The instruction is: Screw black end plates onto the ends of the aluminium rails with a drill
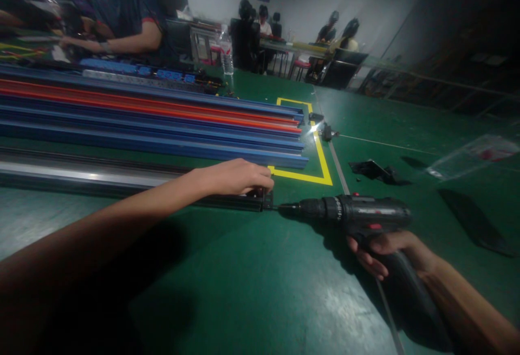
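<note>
My right hand (385, 249) is wrapped round the handle of a black cordless drill (374, 211), which lies level and points left. The drill's bit meets, or nearly meets, the right end of a dark metal profile (227, 201). Over that end my left hand (239, 177) is closed, its fingers curled down on the profile and a small black end piece (268, 199). The fingertips are partly hidden, so how they grip is unclear. A long stretch of the profile runs off to the left, partly behind my left forearm.
Blue profiles (244, 152) and orange profiles (203, 109) lie side by side beyond, near yellow tape (323, 162) on the green table (252, 279). Further right are black parts (374, 170) and a clear plastic bag (475, 154). A water bottle (226, 54) stands behind; a person (125, 13) works across.
</note>
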`<action>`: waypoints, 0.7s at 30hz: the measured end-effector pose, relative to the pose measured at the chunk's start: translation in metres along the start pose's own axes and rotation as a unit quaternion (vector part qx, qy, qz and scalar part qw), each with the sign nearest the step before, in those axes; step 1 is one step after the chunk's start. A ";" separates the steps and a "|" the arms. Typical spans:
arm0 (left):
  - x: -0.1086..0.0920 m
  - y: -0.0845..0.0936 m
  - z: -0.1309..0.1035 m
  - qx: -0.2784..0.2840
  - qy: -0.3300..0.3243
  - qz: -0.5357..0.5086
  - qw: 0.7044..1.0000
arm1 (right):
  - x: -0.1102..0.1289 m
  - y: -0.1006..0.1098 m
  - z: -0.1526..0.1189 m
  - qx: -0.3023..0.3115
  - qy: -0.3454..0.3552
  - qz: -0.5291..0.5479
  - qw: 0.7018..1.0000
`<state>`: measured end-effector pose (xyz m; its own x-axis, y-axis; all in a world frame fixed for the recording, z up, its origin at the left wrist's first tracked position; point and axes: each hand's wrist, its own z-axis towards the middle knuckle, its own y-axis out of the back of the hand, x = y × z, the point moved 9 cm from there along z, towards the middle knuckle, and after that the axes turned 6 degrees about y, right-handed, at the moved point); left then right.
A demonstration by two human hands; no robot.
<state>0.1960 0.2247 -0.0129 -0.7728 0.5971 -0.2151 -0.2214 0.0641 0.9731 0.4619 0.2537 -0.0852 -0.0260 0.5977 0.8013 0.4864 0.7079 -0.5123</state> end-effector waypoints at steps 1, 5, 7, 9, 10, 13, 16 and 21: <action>0.000 0.000 0.000 -0.002 -0.001 0.001 1.000 | 0.000 -0.001 0.000 0.000 -0.004 0.000 1.000; -0.001 0.001 0.000 -0.008 -0.006 0.003 1.000 | 0.001 -0.002 0.000 -0.003 -0.004 0.000 1.000; -0.002 0.001 0.000 -0.009 -0.008 0.001 1.000 | 0.000 -0.002 0.000 -0.004 -0.005 0.000 1.000; -0.002 0.001 0.000 -0.007 -0.006 0.000 1.000 | -0.001 -0.002 0.000 -0.001 -0.008 0.000 1.000; -0.001 0.000 0.000 -0.005 -0.005 0.000 1.000 | -0.001 -0.002 0.000 0.001 -0.006 0.003 1.000; -0.001 0.000 0.000 -0.002 0.000 -0.001 1.000 | 0.000 -0.001 0.000 0.006 -0.003 0.008 1.000; -0.001 0.000 -0.001 -0.002 -0.001 0.000 1.000 | -0.002 0.000 -0.001 0.009 -0.013 0.003 1.000; -0.001 0.001 0.000 -0.009 -0.005 -0.005 1.000 | -0.002 0.002 -0.002 0.003 -0.012 -0.010 1.000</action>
<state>0.1960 0.2240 -0.0118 -0.7650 0.6041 -0.2235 -0.2390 0.0560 0.9694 0.4646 0.2535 -0.0874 -0.0568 0.5914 0.8043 0.4809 0.7222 -0.4971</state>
